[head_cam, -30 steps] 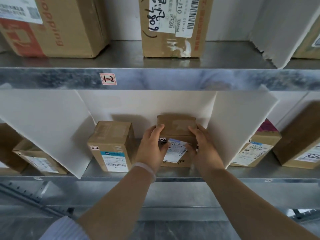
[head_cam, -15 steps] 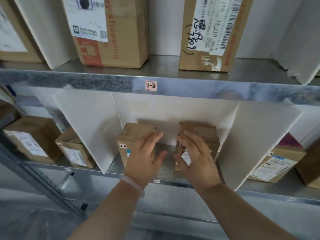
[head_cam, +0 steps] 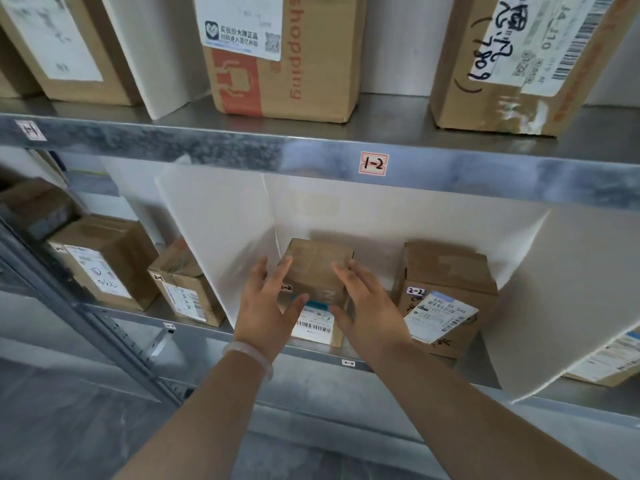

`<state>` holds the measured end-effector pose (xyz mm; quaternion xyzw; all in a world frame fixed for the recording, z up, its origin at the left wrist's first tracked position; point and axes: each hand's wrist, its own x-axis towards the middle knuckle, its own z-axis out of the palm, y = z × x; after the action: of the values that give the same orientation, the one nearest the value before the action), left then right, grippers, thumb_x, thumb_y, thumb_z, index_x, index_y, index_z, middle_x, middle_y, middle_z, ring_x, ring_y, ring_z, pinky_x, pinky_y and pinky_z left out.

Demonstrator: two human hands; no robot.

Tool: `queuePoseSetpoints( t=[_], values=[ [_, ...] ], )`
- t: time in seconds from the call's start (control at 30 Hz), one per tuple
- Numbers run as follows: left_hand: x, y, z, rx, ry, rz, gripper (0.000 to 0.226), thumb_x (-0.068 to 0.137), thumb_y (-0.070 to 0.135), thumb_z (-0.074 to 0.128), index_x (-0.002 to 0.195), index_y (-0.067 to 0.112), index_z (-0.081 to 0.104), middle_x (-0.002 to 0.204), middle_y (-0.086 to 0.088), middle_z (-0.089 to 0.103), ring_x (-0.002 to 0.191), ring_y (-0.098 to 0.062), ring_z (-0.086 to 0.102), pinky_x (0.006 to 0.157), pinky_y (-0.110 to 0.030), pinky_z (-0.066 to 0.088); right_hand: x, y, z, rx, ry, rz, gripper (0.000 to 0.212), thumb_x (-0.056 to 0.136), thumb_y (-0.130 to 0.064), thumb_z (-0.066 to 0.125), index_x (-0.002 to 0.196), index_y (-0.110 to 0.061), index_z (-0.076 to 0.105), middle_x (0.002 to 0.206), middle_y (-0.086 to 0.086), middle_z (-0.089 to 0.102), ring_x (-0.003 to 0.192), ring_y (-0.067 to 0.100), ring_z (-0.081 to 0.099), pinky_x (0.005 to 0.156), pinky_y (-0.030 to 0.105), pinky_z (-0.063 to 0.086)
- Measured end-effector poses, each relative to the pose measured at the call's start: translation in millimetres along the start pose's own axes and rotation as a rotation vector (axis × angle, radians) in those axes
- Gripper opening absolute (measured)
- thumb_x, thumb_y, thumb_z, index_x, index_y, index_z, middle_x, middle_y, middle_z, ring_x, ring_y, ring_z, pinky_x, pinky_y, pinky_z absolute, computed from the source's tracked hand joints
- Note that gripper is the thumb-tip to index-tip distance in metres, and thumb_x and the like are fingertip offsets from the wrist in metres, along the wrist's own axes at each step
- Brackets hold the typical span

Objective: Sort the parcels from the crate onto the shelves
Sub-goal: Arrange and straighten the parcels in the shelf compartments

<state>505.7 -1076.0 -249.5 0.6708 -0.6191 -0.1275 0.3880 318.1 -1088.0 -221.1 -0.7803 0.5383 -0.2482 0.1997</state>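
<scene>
Two small brown parcels stand in the 2-2 bay of the lower metal shelf, between white divider boards. The left parcel has a barcode label on its front. The right parcel carries a "2-2" sticker and a loose white label. My left hand and my right hand hover in front of the left parcel, one at each side, fingers spread, holding nothing. Whether the fingertips touch the box is unclear.
The upper shelf, tagged "1-2", holds a "shopping" carton and a taller handwritten carton. More parcels sit in the bay to the left. A large white divider board leans on the right. The crate is out of view.
Both hands let go of the right parcel, which stays on the shelf, and moved left in front of the left parcel. The view swung left and closer.
</scene>
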Motion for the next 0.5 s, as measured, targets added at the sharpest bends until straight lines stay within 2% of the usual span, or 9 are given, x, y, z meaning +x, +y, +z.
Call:
queuePoseSetpoints(
  t=[0.07, 0.13, 0.27, 0.33, 0.5],
  values=[
    [4, -5, 5, -0.104, -0.018, 0.02, 0.064, 0.087, 0.021, 0.073, 0.144, 0.031, 0.045, 0.149, -0.009, 0.039, 0.116, -0.021, 0.058, 0.097, -0.044, 0.052, 6, 1, 6, 0.029, 0.044, -0.004, 0.052, 0.093, -0.037, 0.058, 0.141, -0.039, 0.039, 0.157, -0.013, 0.019, 0.138, 0.014, 0.035, 0.108, 0.034, 0.038],
    [5, -5, 9, -0.156, 0.004, 0.049, 0.058, 0.087, 0.016, 0.073, 0.139, 0.027, 0.051, 0.14, -0.003, 0.05, 0.101, -0.016, 0.063, 0.088, -0.04, 0.056, 10, 2, 9, 0.052, 0.084, 0.011, 0.043, 0.093, -0.034, 0.059, 0.135, -0.033, 0.049, 0.154, -0.01, 0.027, 0.132, 0.015, 0.043, 0.104, 0.033, 0.042],
    [10, -3, 22, -0.172, 0.062, 0.03, 0.051, 0.088, 0.015, 0.071, 0.136, 0.026, 0.055, 0.139, 0.0, 0.053, 0.108, -0.021, 0.062, 0.091, -0.032, 0.054, 16, 9, 10, 0.055, 0.137, 0.025, 0.035, 0.094, -0.028, 0.057, 0.129, -0.032, 0.055, 0.151, -0.012, 0.031, 0.126, 0.014, 0.048, 0.099, 0.033, 0.046],
    [14, 0, 29, -0.2, 0.066, 0.02, 0.049, 0.089, 0.016, 0.07, 0.135, 0.028, 0.055, 0.139, 0.001, 0.052, 0.11, -0.018, 0.06, 0.091, -0.033, 0.053, 19, 11, 8, 0.046, 0.132, 0.05, 0.035, 0.096, -0.027, 0.054, 0.13, -0.032, 0.053, 0.152, -0.013, 0.029, 0.126, 0.012, 0.047, 0.097, 0.029, 0.046],
    [23, 10, 37, -0.22, 0.101, -0.034, 0.049, 0.089, 0.015, 0.071, 0.135, 0.026, 0.057, 0.137, 0.0, 0.051, 0.108, -0.007, 0.052, 0.096, -0.025, 0.046, 28, 11, 3, 0.031, 0.12, 0.095, 0.036, 0.098, -0.026, 0.05, 0.133, -0.032, 0.049, 0.155, -0.013, 0.025, 0.128, 0.015, 0.046, 0.097, 0.038, 0.05]
  ],
)
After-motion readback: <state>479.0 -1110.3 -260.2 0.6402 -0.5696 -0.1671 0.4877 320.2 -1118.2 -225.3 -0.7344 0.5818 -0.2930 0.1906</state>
